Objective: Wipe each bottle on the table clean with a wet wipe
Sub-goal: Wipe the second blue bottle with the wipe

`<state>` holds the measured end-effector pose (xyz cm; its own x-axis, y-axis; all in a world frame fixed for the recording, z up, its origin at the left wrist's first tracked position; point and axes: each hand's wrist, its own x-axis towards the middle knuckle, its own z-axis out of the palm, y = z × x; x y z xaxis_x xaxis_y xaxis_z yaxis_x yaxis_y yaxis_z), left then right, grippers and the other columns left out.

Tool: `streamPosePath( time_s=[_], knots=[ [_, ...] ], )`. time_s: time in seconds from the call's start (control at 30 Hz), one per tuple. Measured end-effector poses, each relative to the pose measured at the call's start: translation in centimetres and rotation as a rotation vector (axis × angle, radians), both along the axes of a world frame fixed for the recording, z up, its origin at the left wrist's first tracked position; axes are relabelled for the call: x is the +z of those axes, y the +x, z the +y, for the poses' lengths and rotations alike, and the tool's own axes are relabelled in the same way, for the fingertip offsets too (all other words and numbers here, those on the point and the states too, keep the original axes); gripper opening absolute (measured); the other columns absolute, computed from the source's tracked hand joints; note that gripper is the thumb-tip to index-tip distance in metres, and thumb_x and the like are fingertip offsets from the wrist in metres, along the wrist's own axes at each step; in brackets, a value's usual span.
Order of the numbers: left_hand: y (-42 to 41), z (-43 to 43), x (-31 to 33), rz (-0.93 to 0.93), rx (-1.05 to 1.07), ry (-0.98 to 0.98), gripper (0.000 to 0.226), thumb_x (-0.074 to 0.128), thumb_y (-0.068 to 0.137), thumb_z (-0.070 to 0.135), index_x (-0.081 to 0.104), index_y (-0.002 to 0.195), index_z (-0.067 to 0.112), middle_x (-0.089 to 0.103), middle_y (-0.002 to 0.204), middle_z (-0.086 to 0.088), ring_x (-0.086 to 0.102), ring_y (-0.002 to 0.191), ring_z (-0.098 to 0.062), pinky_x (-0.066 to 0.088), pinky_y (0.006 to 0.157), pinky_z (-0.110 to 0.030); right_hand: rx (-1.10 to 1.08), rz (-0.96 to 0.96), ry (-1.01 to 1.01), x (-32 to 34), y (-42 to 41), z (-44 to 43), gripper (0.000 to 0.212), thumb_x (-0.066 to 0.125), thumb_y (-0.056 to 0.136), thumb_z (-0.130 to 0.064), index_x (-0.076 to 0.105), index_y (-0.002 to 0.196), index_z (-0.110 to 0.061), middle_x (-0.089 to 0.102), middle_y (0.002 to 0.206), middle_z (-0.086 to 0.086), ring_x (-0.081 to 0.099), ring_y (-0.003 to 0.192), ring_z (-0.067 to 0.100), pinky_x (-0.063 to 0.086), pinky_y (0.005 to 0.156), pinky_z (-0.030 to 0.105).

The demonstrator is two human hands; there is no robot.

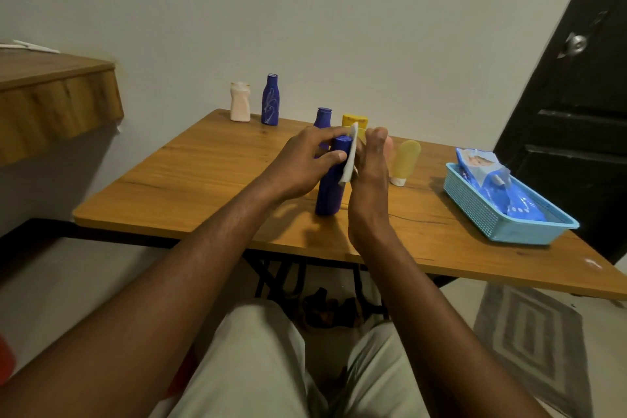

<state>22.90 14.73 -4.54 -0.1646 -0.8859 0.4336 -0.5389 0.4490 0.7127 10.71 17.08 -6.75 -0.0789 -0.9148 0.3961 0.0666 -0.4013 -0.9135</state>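
Head view: left hand (298,166) curled round blue bottle (329,192), right hand (369,187) pinching wet wipe (349,159) (against bottle top).

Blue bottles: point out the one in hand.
The nearest blue bottle, gripped by the left hand; the other two stand farther back.
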Motion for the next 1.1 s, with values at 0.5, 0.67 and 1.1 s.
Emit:
streamPosePath(
  time_s=[0.5,0.67,1.1],
  knots=[
    [0.4,-0.8,-0.3,0.056,-0.022,0.017,0.041,0.062,0.103,0.018,0.057,0.144,0.019,0.064,0.138,0.001,0.060,0.125,-0.014,0.055,0.103,-0.035,-0.131,0.581,-0.264,1.6,-1.4,0.2,0.073,0.022,0.101,-0.067,0.042,0.153,-0.020,0.060,0.143,0.004,0.056,0.131,0.015,0.049,0.108,0.046],
    [0.8,-0.9,-0.4,0.069,-0.025,0.021,0.036,0.059,0.101,0.008,0.061,0.136,0.019,0.067,0.126,0.000,0.065,0.118,-0.016,0.058,0.100,-0.038,-0.132,0.917,-0.376,2.1,-2.6,-0.7,0.071,0.024,0.100,-0.065,0.043,0.152,-0.020,0.062,0.141,0.003,0.055,0.127,0.017,0.045,0.101,0.037],
    [0.4,-0.5,-0.5,0.134,-0.012,0.052,0.038,0.061,0.101,0.009,0.061,0.138,0.021,0.067,0.130,0.002,0.063,0.122,-0.016,0.056,0.103,-0.044,-0.202,0.818,-0.421,1.6,-2.9,-1.3,0.038,0.055,0.105,-0.032,0.055,0.141,-0.018,0.066,0.129,0.000,0.056,0.111,0.003,0.042,0.086,0.012]
  ],
)
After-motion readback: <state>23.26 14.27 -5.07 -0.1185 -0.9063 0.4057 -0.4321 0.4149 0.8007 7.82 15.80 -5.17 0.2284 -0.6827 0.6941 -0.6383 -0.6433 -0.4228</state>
